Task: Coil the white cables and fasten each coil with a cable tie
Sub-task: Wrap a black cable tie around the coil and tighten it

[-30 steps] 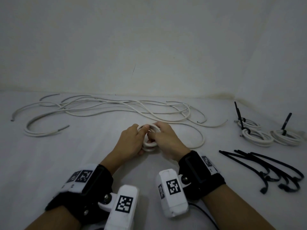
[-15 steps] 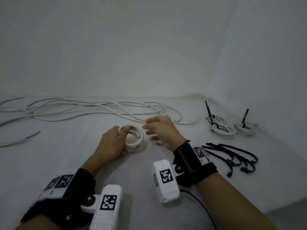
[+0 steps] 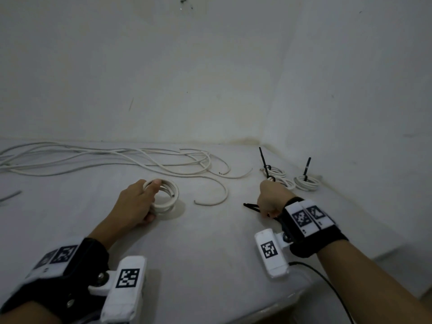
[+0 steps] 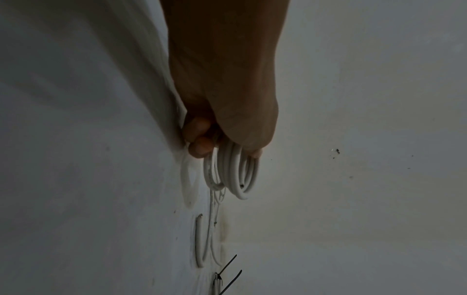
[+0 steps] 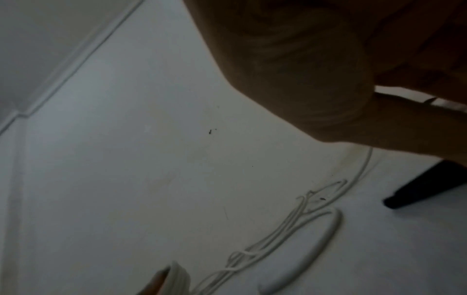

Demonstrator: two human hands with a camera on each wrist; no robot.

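1. Our left hand (image 3: 135, 204) holds the new coil (image 3: 163, 195) of white cable on the table (image 3: 210, 253). The thumb lies over the top of the loops and the fingers curl under them, so the coil stays round.
2. Our right hand (image 3: 272, 198) is over at the black ties (image 3: 251, 206) on the right side of the table. The fingers are curled down over the ties. We cannot tell if they hold one yet, because the hand hides them.
3. The job right now, we think, is to get one tie and bring it to the coil.
4. To do it well, we should pick just one tie. They lie close together, so two may come up at once. We can pinch one near its thin end and lift it slowly.
5. The left hand should squeeze the loops and not let go. The cable looks stiff and may spring open.
6. We should push the thin end through the hole in the middle of the coil, go round all the loops, and then pull it tight.
7. Two tied coils (image 3: 306, 182) already sit by the wall on the right.
8. More loose cables (image 3: 105, 157) lie at the back of the table. They still need coiling.
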